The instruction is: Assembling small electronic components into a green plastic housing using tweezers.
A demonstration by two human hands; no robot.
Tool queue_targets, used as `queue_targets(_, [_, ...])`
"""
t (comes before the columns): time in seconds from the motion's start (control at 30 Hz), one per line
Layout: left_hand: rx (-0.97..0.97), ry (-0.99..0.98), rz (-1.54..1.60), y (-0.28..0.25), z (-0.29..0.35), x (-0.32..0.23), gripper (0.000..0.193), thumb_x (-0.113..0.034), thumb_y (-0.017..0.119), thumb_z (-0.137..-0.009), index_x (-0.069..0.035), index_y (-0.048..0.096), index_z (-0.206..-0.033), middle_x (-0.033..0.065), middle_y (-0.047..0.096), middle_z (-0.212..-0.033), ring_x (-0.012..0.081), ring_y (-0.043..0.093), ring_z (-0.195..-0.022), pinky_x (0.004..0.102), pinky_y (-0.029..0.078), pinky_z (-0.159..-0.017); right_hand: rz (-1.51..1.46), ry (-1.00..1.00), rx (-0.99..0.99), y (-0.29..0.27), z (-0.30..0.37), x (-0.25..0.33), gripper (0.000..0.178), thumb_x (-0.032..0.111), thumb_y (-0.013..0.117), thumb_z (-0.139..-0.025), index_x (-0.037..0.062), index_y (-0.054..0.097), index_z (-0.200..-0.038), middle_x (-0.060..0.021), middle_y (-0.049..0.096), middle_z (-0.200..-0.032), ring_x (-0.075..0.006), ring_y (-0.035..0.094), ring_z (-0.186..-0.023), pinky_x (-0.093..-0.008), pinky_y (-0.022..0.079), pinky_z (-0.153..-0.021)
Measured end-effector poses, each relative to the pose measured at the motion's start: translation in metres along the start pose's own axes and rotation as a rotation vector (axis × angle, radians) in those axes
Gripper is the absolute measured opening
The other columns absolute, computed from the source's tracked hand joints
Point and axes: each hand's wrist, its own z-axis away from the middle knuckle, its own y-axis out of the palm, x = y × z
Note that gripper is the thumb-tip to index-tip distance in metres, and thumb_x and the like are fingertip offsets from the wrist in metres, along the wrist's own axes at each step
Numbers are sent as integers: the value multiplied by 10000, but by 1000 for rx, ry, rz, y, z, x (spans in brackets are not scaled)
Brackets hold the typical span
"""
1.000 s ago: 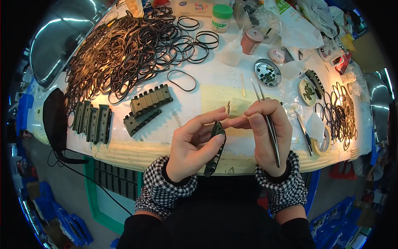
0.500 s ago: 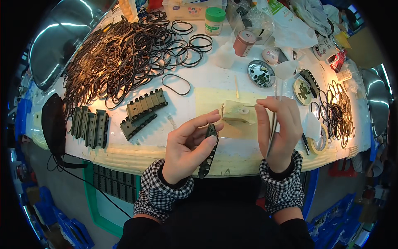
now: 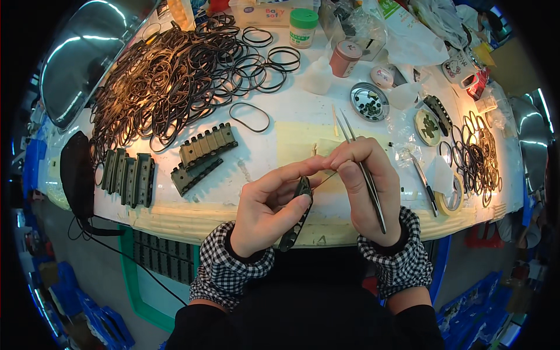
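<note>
My left hand is closed on a narrow dark green molded part, thumb against its side, the part tilted with its lower end toward me. My right hand pinches a thin, needle-like rod between thumb and forefinger, its end angled toward the top of the green part. Metal tweezers are tucked in the same hand, with their tips pointing away from me. The forefingers of both hands meet above the part. Behind them, a pale block on a yellowish sheet is mostly hidden.
A large heap of dark rubber loops covers the back left, with green ribbed parts before it. A round dish of small dark pieces stands behind my hands. A craft knife and tape roll lie at right.
My right hand has moved left and toward me, bringing the thin rod to the green part. The tweezers have swung so their tips show beyond the hand. The left hand stays nearly still.
</note>
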Motion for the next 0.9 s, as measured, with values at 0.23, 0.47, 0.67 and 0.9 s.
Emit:
queue_targets(0.23, [-15, -1, -5, -1, 1, 1, 440, 53, 499, -881, 87, 440, -1316, 171, 496, -1353, 205, 504, -1232, 353, 371, -1077, 71, -25, 17, -2, -1, -1, 69, 47, 510, -955, -4, 555, -962, -64, 580, -876, -87, 547, -754, -227, 472, -691])
queue_targets(0.47, [-14, -16, -28, -1, 1, 2, 437, 40, 512, -885, 77, 448, -1316, 163, 496, -1355, 206, 507, -1229, 343, 383, -1065, 72, -8, 13, -2, -1, -3, 62, 47, 514, -953, 1, 556, -954, -60, 580, -863, -95, 552, -766, -227, 467, -708])
queue_targets(0.67, [21, -29, -3, -4, 1, 4, 410, 11, 526, -901, 64, 462, -1302, 151, 495, -1354, 205, 517, -1218, 336, 409, -1043, 34, -30, -55, -4, -3, 1, 82, 62, 506, -963, -6, 552, -969, -72, 606, -891, -110, 574, -802, -245, 475, -744])
queue_targets(0.9, [-119, -64, 204, 0, -1, 1, 452, -173, 504, -942, 74, 422, -1312, 236, 484, -1318, 310, 559, -1174, 372, 492, -968, 692, -298, -322, -21, -7, -12, 122, -7, 665, -798, 28, 586, -885, -128, 588, -837, -280, 576, -748, -316, 456, -680])
